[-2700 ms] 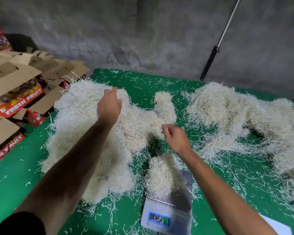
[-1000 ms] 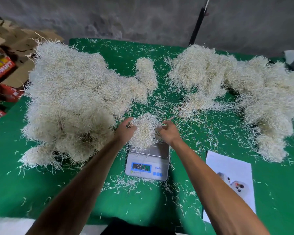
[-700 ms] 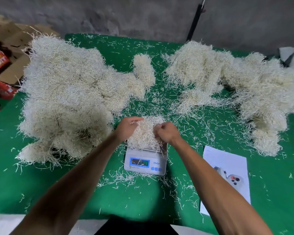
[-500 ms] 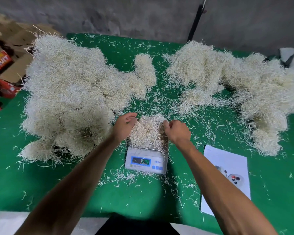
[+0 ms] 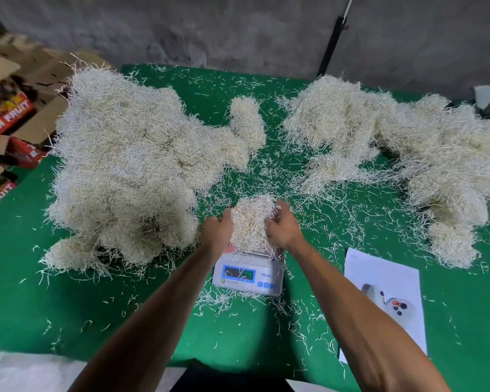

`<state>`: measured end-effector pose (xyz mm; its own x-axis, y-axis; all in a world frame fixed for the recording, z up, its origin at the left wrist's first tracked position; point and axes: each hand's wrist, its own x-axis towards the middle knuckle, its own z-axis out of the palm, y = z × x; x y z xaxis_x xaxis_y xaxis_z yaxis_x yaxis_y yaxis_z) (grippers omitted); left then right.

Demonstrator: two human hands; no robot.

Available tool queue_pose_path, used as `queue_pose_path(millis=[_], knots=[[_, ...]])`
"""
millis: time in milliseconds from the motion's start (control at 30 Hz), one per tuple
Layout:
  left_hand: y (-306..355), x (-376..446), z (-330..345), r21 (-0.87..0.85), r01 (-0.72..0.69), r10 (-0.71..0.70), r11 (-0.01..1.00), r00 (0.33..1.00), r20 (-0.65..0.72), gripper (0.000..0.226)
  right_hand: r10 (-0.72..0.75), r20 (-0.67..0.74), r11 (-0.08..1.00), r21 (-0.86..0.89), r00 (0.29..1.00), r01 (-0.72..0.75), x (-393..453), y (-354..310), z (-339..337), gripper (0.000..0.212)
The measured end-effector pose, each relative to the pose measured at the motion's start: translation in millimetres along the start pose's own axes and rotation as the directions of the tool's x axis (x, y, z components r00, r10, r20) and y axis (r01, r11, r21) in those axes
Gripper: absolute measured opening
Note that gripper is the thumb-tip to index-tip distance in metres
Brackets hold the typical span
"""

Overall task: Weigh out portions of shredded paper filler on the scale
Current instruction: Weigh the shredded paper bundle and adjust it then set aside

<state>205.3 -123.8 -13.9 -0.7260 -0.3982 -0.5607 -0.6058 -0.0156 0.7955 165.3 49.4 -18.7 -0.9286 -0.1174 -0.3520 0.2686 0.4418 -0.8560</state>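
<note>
Filler portion [image 5: 252,222] sits heaped on the scale [image 5: 248,274], right in the middle of the green table [image 5: 68,306], and both hands are on it. The left hand [image 5: 218,230] cups the clump's left side, fingers curved in against the shreds; the right hand [image 5: 282,227] cups the right side, fingers half bent and pushed into the strands. Neither hand is clenched tight, each holds the clump loosely between them. Half a second ago the hands sat a little wider on the pile's flanks; now they are closer in and the clump stands taller and narrower on the pan. The scale's blue display is lit, digits too blurred to read. Loose shreds lie scattered round the scale's base. To the left rises the big pile [image 5: 125,171] of filler, near the left forearm; to the right, across a strip of littered cloth, lies the second pile [image 5: 393,154]. A white sheet [image 5: 379,278] lies just right of the right forearm. Fruit boxes [image 5: 9,114] stand off the table's left edge.
</note>
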Motion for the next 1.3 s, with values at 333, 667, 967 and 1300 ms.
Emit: queue_pose_path(millis=[333,667,967,1300], knots=[[53.1,1.0,-0.2,-0.586,0.302,0.042,0.752,0.865,0.500,0.042,-0.372,0.041,0.911,0.207,0.927,0.357,-25.7,-56.6,22.6,0.015],[90.0,-40.3,12.0,-0.488,0.318,-0.017,0.813,0.851,0.525,0.038,-0.446,-0.318,0.878,0.026,0.837,0.478,-12.4,-96.3,18.6,0.040],[106.6,-35.4,15.9,-0.573,0.152,0.147,0.806,0.885,0.441,0.056,-0.501,-0.098,0.859,-0.172,0.860,0.482,-1.6,-115.3,7.3,0.041],[139.5,-8.5,-14.6,-0.479,0.148,0.090,0.865,0.894,0.439,0.091,-0.281,0.162,0.928,0.295,0.946,0.226,44.9,-114.6,-39.9,0.013]])
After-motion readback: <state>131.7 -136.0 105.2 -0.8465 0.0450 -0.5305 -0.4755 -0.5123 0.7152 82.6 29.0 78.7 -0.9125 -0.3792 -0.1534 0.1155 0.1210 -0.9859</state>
